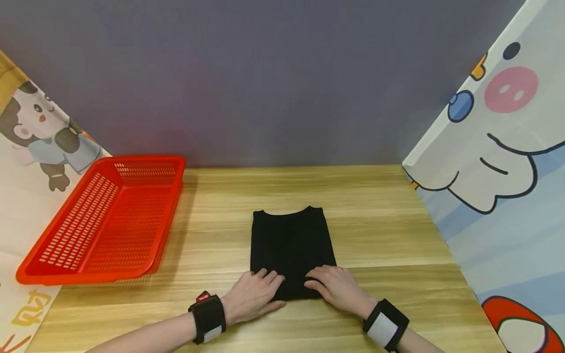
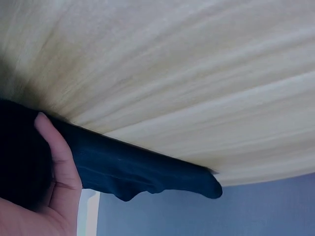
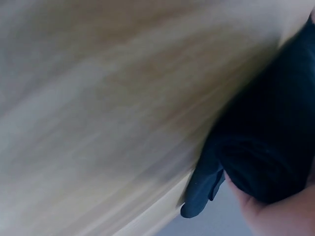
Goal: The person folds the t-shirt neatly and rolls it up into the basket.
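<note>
A black shirt (image 1: pixel 291 240) lies folded narrow on the wooden table, its neckline toward the far wall. At its near left corner my left hand (image 1: pixel 252 295) grips the cloth, fingers over the top. My right hand (image 1: pixel 339 290) holds the near right corner, with curled fingers on the fabric. In the left wrist view the thumb (image 2: pixel 61 157) lies against a thick bulge of the black cloth (image 2: pixel 133 164). Seen from the right wrist, the near end of the shirt (image 3: pixel 266 147) looks rolled or folded over, with a digit beneath it. Part of the near edge is hidden by the hands.
A red plastic basket (image 1: pixel 156 250) with slotted sides stands at the left of the wooden table (image 1: pixel 375 225). A grey wall (image 1: pixel 287 88) rises behind the table. Cartoon-printed panels (image 1: pixel 499 162) border the sides. Both wrists wear black straps (image 1: pixel 207 318).
</note>
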Demonstrator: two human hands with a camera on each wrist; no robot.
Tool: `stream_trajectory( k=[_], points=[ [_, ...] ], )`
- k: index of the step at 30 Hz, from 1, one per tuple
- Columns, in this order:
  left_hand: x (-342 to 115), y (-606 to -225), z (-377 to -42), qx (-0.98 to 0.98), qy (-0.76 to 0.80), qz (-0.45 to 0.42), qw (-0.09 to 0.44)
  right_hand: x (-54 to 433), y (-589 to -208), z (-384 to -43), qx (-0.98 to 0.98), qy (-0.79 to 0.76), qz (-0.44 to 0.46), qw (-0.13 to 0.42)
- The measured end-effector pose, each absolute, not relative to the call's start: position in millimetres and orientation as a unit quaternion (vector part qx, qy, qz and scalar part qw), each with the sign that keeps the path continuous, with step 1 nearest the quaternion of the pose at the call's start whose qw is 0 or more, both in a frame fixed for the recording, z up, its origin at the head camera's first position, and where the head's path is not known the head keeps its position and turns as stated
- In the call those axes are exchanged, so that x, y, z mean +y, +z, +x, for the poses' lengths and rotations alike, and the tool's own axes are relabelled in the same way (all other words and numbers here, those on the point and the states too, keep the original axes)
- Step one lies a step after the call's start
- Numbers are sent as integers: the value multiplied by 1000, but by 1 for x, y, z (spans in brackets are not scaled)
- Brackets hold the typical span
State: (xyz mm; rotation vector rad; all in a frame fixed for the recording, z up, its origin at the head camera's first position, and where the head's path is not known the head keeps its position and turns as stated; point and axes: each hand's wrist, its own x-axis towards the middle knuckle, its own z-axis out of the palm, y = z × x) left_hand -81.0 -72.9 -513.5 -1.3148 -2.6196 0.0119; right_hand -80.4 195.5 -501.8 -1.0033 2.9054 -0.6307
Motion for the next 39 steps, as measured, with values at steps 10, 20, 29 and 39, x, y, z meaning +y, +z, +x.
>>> stream_trajectory(
  k=[10, 20, 29, 39],
  points=[
    [-67, -513, -88, -900, -80, -424, 65, 197, -502, -72, 934, -106, -338, -38],
    [-72, -512, -86, -908, -40, -411, 77, 197, -508, -76, 919, -139, -356, -95],
    [-75, -511, -84, -925, 19, -372, 79, 193, -505, -82, 935, -161, -315, -29],
    [-72, -512, -86, -925, -19, -370, 86, 189, -501, -68, 968, -84, -238, -11]
  ],
)
